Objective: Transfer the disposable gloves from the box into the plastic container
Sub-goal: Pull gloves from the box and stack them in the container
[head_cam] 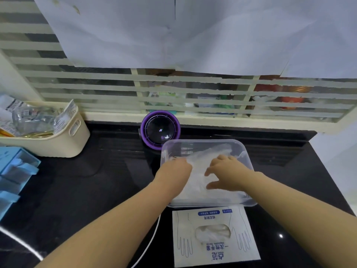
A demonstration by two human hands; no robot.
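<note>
The right grip lies spread inside the clear plastic container, fingers apart and flat on the heap of thin white gloves that fills it. The left grip rests on the same heap by the container's left wall. Its fingers are tucked from sight, so I cannot tell whether they pinch anything. Nearer the person than both grips, the glove box lies flat on the black bench, with more gloves showing in its opening. Just beyond the grips stands a purple fan.

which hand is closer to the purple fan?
Left. Left hand rests on the gloves just in front of the purple fan; right hand is on them farther right.
</note>
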